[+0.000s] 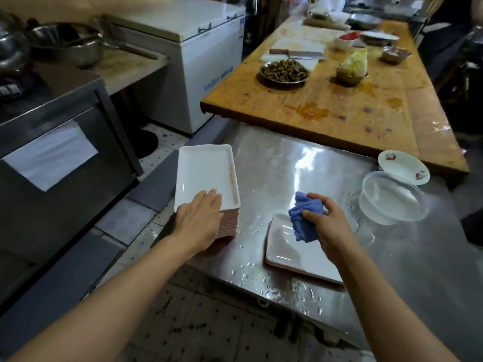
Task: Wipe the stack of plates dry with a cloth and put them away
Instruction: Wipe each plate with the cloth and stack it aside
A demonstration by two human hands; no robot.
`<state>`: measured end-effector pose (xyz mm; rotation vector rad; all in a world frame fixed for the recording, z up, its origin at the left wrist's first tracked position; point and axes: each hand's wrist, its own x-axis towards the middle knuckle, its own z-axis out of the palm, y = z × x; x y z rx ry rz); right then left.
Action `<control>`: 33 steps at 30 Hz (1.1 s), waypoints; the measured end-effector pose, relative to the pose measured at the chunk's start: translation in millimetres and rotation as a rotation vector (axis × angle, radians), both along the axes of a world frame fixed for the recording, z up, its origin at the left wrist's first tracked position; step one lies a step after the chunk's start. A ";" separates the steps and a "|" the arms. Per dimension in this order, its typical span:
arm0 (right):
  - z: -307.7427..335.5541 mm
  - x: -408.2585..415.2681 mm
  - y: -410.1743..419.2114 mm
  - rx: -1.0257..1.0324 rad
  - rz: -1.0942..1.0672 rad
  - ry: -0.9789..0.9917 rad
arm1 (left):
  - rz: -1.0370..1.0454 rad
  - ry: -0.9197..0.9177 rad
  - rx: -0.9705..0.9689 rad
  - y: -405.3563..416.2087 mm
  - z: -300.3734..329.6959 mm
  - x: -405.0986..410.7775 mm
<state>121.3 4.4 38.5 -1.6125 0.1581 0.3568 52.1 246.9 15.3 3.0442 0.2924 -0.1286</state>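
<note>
Many thin white plates sit stacked under our left hand (200,218), its fingers laid flat and relaxed on the top plate's near corner; the stack of plates (209,178) looks heavy, stiff, breakable and probably wet, so we'd lift one by its raised rim. Our right hand (328,220) grips the soft blue cloth (304,216), bunched between thumb and fingers, just above a single plate (290,246) lying flat on the wet steel table (287,163).

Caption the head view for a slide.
Left hand rests on plate stack; right hand holds blue cloth over one plate.
</note>
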 end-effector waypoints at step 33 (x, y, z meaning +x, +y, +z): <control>-114.0 -14.4 -92.9 -1.198 0.202 -0.452 | 0.069 0.273 -0.558 -109.1 -95.6 45.4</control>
